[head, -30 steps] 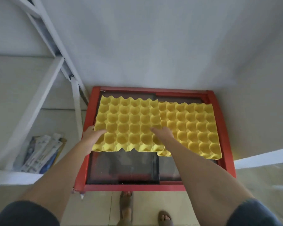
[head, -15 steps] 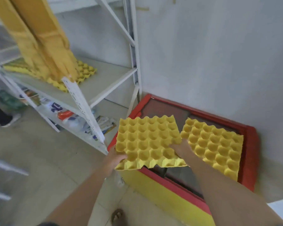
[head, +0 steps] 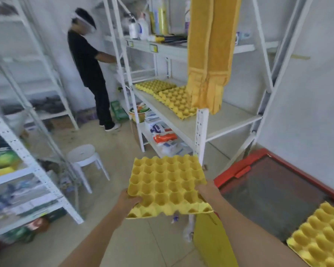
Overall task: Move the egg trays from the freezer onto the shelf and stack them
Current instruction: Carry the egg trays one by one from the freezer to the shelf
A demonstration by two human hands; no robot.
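I hold a yellow egg tray (head: 166,182) flat in the air between the freezer and the shelf. My left hand (head: 128,200) grips its near left corner and my right hand (head: 206,190) grips its near right edge. A second yellow egg tray (head: 320,234) lies on the glass lid of the red-rimmed freezer (head: 243,171) at the lower right. On the white shelf (head: 216,120) ahead lie two more egg trays: a near one (head: 174,101) and a far one (head: 154,85).
A yellow cloth (head: 208,54) hangs over the shelf's front post (head: 201,132). A person in black (head: 91,70) stands at the far racks. A white stool (head: 83,157) stands on the floor to the left. Another white rack (head: 27,160) with goods fills the left side.
I lifted one egg tray off the freezer lid with both hands and turned left with it. The view now faces the shelf, and the freezer has slid to the lower right.
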